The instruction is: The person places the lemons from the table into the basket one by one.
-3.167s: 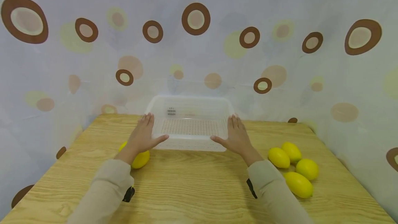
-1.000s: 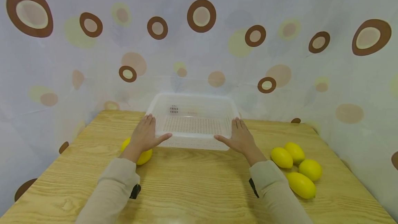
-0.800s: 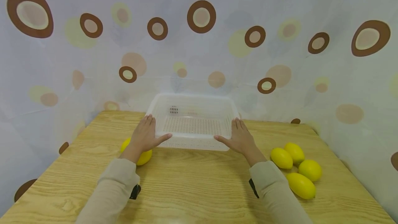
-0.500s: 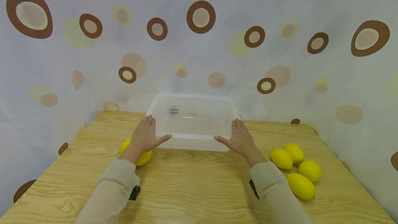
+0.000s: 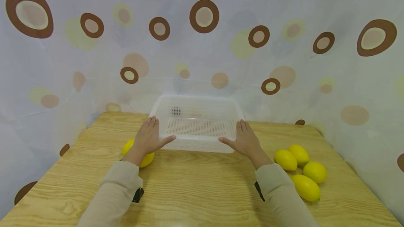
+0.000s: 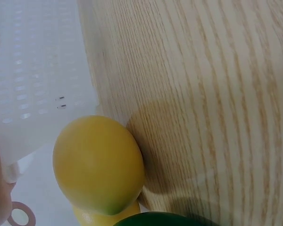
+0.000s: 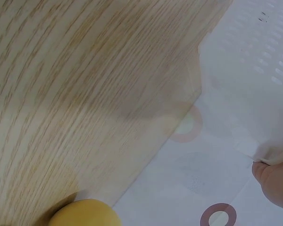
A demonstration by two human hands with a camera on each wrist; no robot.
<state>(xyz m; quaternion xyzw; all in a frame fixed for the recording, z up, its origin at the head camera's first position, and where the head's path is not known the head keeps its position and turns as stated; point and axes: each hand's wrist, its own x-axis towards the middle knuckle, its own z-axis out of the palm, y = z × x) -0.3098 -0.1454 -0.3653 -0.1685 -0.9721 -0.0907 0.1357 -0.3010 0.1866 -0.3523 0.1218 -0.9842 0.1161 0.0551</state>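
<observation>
A white perforated plastic basket [image 5: 202,144] stands near the table's far edge, with nothing inside. My left hand [image 5: 148,137] lies along its left side, fingers straight and together, thumb stretched along the front rim. Mirroring it, my right hand [image 5: 246,139] rests on the right side with its thumb at the front right corner. In the right wrist view, a finger [image 7: 269,181] is right at the rim. Beneath my left wrist is a lemon [image 5: 146,160], with another lemon [image 5: 127,146] partly hidden behind it; the nearer one shows large in the left wrist view.
Several lemons [image 5: 306,187] lie grouped at the right of the wooden table [image 5: 195,199], beside my right forearm. A pale curtain [image 5: 202,62] with brown ring patterns hangs behind and along both sides. Dark straps [image 5: 137,194] show under the sleeves.
Both hands keep their places on the basket. Over the last second the hands and basket shift very slightly right; the earlier overall shift looks like head motion. The lemons stay put.
</observation>
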